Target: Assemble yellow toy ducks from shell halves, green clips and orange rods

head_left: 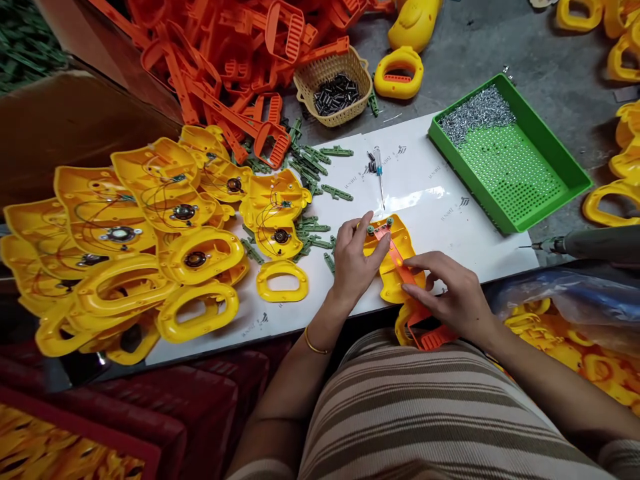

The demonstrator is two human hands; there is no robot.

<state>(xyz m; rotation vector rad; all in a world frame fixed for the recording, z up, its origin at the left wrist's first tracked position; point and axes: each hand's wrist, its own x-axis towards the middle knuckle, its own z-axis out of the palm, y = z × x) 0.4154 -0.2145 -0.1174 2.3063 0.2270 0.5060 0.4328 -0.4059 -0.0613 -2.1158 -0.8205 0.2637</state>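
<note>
In front of my body lies a yellow plastic shell half (393, 283), its ribbed inside facing up. An orange plastic handle piece (395, 255) runs lengthwise along it, with its slotted grip end low near my shirt. Small dark green round parts sit at the shell's top end. My left hand (354, 260) grips the shell's upper left side, its thumb close to the orange strip. With thumb and fingers, my right hand (450, 293) pinches the middle of the orange handle piece. A screwdriver (379, 170) rests on the white sheet beyond the shell.
Yellow shells with wires and speakers (184, 213) are stacked left. Green plastic pieces (313, 163) lie beside them. Behind are an orange pile (220, 60) and a basket of black cylinders (337, 119). A green tray (545, 157) holds screws; a power screwdriver (595, 245) points in from the right.
</note>
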